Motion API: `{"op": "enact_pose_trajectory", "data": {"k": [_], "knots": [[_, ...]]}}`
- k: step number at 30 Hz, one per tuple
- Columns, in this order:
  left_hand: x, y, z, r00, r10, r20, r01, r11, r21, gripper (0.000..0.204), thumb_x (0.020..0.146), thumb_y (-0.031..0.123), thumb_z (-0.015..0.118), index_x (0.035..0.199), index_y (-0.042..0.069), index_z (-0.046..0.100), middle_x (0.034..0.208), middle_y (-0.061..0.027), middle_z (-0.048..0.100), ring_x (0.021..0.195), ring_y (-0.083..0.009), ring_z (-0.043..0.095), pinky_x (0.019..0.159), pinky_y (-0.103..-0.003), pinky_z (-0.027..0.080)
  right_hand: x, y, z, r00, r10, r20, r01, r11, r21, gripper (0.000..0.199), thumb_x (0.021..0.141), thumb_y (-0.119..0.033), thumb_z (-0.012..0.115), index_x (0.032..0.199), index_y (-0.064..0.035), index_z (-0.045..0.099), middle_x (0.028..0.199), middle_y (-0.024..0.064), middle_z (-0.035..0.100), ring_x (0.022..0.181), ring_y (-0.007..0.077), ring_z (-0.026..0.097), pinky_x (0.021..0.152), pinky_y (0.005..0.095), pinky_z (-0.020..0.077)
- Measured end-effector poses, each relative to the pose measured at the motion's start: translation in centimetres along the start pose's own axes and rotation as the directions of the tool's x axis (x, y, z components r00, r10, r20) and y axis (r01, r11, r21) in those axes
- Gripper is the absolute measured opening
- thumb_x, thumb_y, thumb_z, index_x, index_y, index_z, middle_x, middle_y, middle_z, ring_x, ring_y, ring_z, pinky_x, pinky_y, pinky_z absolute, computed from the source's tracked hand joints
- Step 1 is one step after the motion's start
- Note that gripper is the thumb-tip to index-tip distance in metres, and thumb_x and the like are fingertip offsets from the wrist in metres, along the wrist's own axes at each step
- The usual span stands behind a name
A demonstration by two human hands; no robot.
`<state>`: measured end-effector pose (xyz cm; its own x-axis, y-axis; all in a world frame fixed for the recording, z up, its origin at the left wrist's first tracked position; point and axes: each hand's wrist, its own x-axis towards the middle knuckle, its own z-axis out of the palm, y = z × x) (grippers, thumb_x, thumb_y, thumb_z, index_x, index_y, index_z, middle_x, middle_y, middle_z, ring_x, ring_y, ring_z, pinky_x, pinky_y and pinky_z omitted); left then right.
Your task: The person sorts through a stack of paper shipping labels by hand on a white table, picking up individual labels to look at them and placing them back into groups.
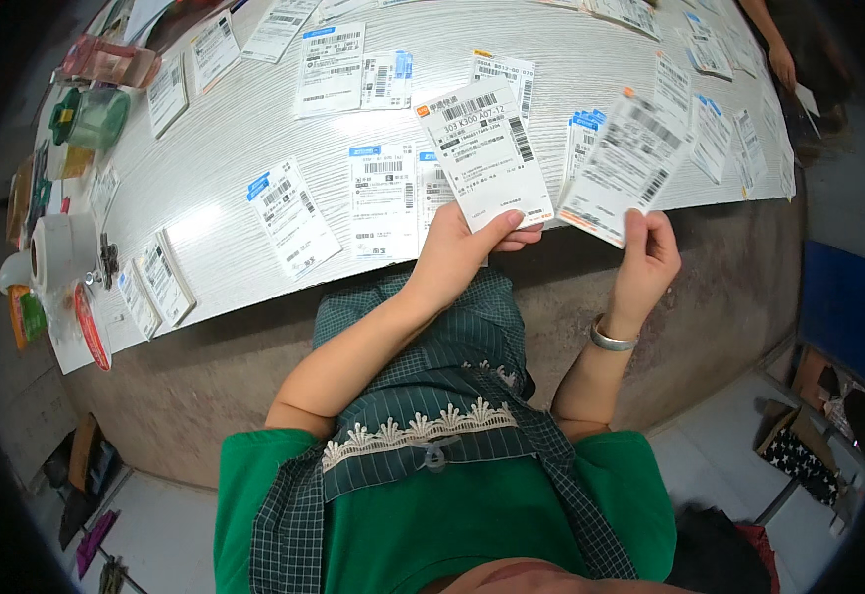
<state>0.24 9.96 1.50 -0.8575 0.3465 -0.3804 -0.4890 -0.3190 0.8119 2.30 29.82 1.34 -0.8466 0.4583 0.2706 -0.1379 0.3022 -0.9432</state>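
Observation:
My left hand (457, 247) is closed on a white shipping label (485, 158) with an orange mark at its top corner, the thumb across its lower edge. In my right hand (650, 255), fingers and thumb pinch the bottom corner of another shipping label (623, 163) with orange edging, slightly blurred. Both labels are tilted above the front edge of the table, apart from each other. Beneath and beside them lie small stacks of blue-marked labels, among them one stack (383, 198) left of my left hand and another (294, 220) farther left.
The pale wood-grain table (205, 247) carries several more label stacks toward its far side. At its left end stand a green-lidded jar (96, 119), a pink clear container (111, 61) and a white roll (64, 247). Another person's hand (782, 64) shows at the far right.

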Motion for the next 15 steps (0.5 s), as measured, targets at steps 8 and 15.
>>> {"op": "enact_pose_trajectory", "data": {"k": [8,15], "knots": [[-0.6,0.3,-1.5,1.000,-0.007,-0.027,0.007,1.000,0.017,0.028,0.094,0.013,0.051,0.111,-0.009,0.056,0.096,-0.0162,0.067,0.084,-0.0181,0.068,0.072,-0.025,0.055,0.1,0.1,-0.3,0.999,0.026,-0.037,-0.025,0.999,0.021,0.015,0.088,-0.003,0.060,0.076,0.0007,0.053,0.072,-0.0052,0.049,0.066,0.0020,0.041,0.060,0.0167,0.0350],[-2.9,2.3,-7.4,0.965,0.097,-0.245,-0.093,0.995,0.031,0.034,0.097,0.020,0.045,0.109,-0.010,0.054,0.094,-0.0205,0.066,0.080,-0.0202,0.068,0.070,-0.026,0.056,-0.1,0.6,-0.7,0.995,0.084,-0.053,-0.083,0.996,0.017,0.013,0.089,-0.003,0.060,0.077,0.0002,0.054,0.074,-0.0053,0.051,0.067,0.0018,0.042,0.060,0.0168,0.0357]]}}
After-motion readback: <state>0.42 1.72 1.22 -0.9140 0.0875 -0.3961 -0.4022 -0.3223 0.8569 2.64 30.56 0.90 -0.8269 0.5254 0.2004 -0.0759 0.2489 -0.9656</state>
